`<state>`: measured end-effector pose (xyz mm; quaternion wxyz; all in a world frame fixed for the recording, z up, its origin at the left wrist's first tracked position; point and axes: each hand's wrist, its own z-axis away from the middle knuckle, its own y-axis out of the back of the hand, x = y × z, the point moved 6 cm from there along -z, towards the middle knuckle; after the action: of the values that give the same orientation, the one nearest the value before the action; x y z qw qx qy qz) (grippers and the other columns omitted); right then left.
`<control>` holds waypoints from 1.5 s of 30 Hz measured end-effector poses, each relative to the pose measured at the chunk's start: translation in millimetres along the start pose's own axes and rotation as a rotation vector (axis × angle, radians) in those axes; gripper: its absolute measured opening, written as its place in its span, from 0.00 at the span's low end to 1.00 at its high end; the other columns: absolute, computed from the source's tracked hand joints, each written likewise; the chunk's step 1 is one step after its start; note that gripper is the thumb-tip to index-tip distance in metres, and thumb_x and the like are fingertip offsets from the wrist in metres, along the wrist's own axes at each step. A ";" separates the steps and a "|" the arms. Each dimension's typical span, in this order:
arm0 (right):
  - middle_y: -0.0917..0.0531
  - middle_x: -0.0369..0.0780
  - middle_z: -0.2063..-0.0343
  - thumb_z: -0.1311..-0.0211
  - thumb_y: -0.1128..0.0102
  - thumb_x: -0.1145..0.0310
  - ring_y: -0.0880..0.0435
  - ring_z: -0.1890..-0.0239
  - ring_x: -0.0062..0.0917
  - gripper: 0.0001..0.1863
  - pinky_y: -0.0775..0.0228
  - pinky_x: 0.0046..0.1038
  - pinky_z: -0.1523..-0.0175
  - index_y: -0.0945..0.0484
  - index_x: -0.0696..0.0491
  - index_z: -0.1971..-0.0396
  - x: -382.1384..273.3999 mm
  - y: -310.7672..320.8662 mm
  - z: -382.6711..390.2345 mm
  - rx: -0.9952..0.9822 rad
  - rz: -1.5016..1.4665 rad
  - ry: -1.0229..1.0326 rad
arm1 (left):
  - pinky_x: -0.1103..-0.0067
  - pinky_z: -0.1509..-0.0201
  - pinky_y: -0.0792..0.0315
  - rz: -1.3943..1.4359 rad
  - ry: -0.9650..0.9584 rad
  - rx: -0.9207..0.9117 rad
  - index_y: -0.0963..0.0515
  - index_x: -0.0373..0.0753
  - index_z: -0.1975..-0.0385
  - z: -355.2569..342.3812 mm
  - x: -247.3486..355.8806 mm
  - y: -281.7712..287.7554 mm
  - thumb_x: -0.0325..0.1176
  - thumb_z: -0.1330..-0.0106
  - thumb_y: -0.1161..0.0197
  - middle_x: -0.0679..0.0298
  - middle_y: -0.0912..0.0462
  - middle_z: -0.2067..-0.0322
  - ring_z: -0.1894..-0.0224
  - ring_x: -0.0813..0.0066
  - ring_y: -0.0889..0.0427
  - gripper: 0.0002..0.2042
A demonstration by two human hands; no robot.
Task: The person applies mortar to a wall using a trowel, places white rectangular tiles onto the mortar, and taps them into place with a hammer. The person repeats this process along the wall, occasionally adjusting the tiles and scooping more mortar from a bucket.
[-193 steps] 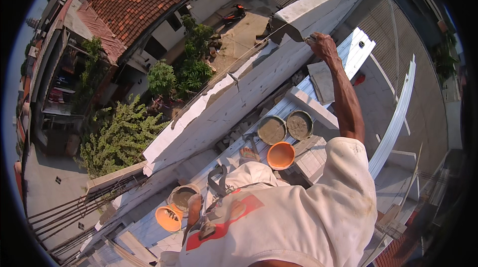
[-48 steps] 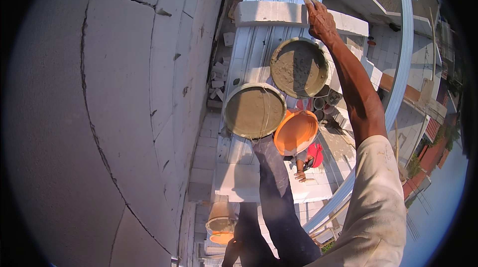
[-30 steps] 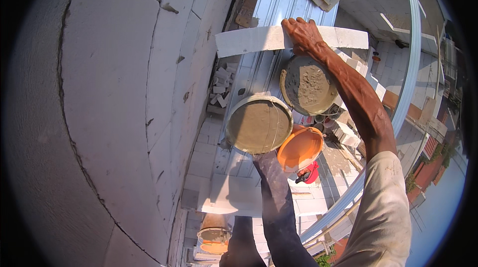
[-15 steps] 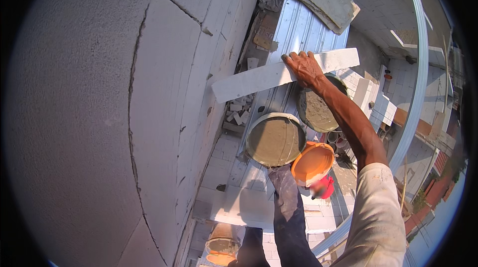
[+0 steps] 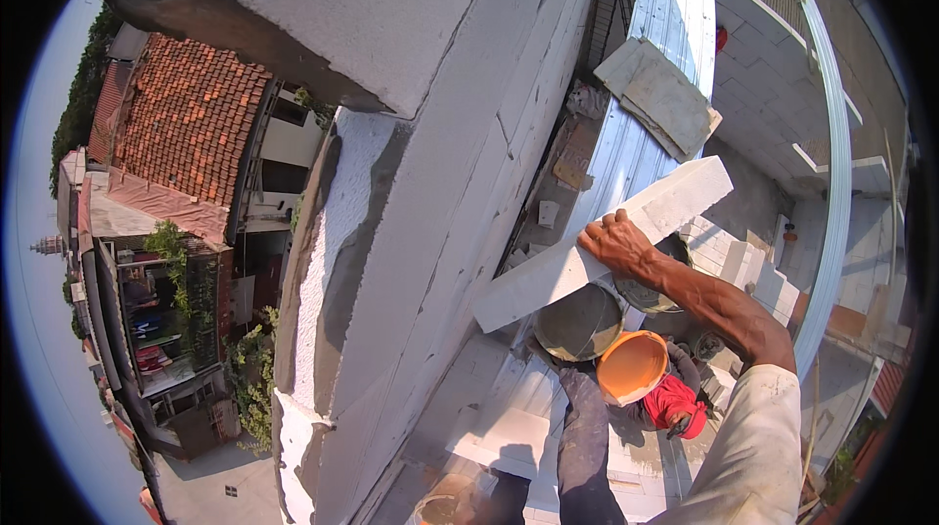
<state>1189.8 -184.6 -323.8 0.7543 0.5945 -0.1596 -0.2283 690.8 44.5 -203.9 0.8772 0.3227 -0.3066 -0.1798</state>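
My right hand [image 5: 618, 243] grips a long white aerated concrete block [image 5: 675, 200] over its upper edge, fingers curled round it. The block is tilted, its lower left end close to the white block wall [image 5: 460, 202]. Below it stands a round bucket of grey mortar [image 5: 579, 321], partly covered by the block. Another mortar bucket [image 5: 657, 280] is mostly hidden behind my wrist and forearm. An orange basin [image 5: 631, 366] sits beside the first bucket. My left hand does not show in the picture.
The wall's top [image 5: 337, 261] carries mortar, with a drop to tiled-roof houses [image 5: 191, 119] beyond. Metal decking [image 5: 626, 148] holds flat grey boards [image 5: 665, 99]. A person in a red cap [image 5: 693, 420] is below, near the basin. A long metal channel [image 5: 836, 153] runs along the right.
The view has swung left, bringing the wall top and the houses into sight. My right hand still holds the block, which now slants more steeply. The person in red shows more fully.
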 end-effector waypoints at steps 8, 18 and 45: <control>0.18 0.39 0.65 0.45 0.32 0.66 0.12 0.62 0.36 0.19 0.22 0.41 0.56 0.24 0.54 0.54 -148.9 174.5 93.6 -0.107 -0.080 0.344 | 0.45 0.20 0.66 -0.243 -0.384 0.171 0.49 0.34 0.23 37.4 124.7 91.4 0.51 0.48 0.22 0.44 0.42 0.25 0.21 0.44 0.47 0.57; 0.16 0.46 0.62 0.52 0.28 0.69 0.11 0.62 0.44 0.29 0.18 0.44 0.64 0.27 0.57 0.48 -298.3 420.2 159.2 -0.423 -0.087 0.543 | 0.63 0.40 0.22 -0.027 -0.458 -0.102 0.28 0.32 0.39 183.1 122.3 250.3 0.47 0.49 0.24 0.46 0.15 0.50 0.47 0.46 0.16 0.38; 0.10 0.44 0.55 0.87 0.16 0.67 0.08 0.58 0.39 0.59 0.12 0.41 0.51 0.25 0.46 0.36 -432.1 711.5 -40.1 0.107 0.433 0.706 | 0.65 0.44 0.19 -0.250 -0.499 0.639 0.26 0.34 0.38 213.6 107.1 567.7 0.61 0.60 0.20 0.45 0.13 0.53 0.51 0.52 0.11 0.50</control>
<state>955.3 213.7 369.8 0.7612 0.6275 -0.0244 0.1622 697.9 304.9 354.3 0.6034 0.5597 -0.5084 -0.2535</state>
